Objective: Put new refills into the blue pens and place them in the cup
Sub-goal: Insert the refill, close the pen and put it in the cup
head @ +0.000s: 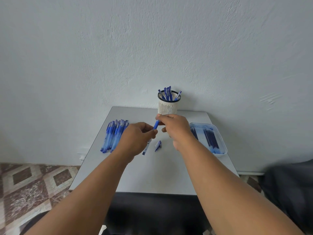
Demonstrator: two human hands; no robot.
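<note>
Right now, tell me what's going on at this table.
A person is working on one blue pen above a small table, the left hand gripping its lower barrel and the right hand pinching the upper blue end. A loose cap lies on the table below. A row of pens waits at the left, a tray of refills sits at the right, and the white cup at the back already holds several pens.
</note>
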